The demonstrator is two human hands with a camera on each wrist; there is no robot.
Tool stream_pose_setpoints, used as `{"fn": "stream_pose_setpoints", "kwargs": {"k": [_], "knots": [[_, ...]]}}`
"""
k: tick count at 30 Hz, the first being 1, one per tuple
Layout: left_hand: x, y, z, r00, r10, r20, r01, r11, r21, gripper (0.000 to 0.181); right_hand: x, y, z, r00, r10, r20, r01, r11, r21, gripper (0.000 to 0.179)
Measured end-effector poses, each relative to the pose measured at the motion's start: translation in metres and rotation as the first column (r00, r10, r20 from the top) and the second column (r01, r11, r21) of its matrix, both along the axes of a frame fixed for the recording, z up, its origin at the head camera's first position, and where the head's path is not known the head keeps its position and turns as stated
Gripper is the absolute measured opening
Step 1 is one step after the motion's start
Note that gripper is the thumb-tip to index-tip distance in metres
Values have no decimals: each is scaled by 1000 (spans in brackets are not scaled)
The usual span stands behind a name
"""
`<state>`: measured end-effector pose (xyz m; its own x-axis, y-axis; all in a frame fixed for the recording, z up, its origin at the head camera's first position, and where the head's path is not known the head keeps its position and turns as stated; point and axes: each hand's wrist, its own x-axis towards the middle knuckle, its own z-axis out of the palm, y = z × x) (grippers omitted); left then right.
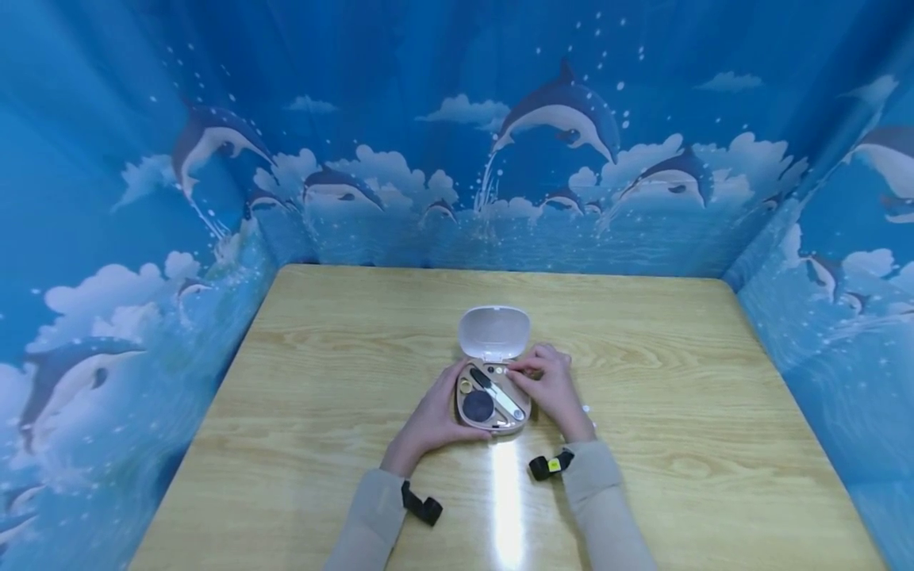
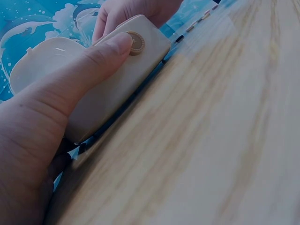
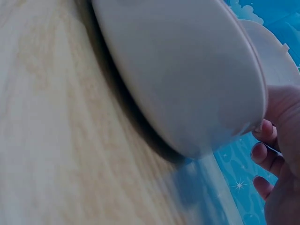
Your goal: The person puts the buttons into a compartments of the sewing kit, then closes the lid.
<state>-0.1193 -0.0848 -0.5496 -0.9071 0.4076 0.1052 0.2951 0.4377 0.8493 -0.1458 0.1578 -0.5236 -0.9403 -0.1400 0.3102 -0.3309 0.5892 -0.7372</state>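
Observation:
A small sewing box [image 1: 529,394] stands on the table with its pale lid [image 1: 494,332] raised at the back. Inside lie a black-and-white tool [image 1: 504,396], a round dark disc [image 1: 478,406] and a gold ring-shaped piece [image 1: 466,386]. My left hand [image 1: 434,412] grips the box from the left, thumb beside the round gold-coloured clasp [image 2: 137,43] on its front. My right hand [image 1: 548,385] reaches over the back right corner, thumb and forefinger close together beside a small white piece [image 1: 499,370]. I cannot tell whether they pinch anything; the box wall hides those fingertips in the right wrist view.
Small white bits [image 1: 587,409] lie on the wooden table [image 1: 678,444] beside my right wrist. Black straps with camera units [image 1: 423,506] sit on both wrists. A blue dolphin-print curtain [image 1: 400,182] surrounds the table at the back and sides.

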Motion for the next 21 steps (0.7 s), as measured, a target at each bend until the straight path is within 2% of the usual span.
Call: {"fn": "stream_pose_setpoints", "kwargs": {"k": [4,12,21], "knots": [[0,0,-1,1000,-3,0,3,1000,7,131,1,2,1,1000,0,2,0,1000,-19,15],[0,0,-1,1000,-2,0,2,1000,24,131,4,11,13,999,-19,51,26,989,-146,13],[1,1,-2,1000,6,-5,-6,1000,5,132,7,30,20,997,-67,50,76,977,-200,13]]}}
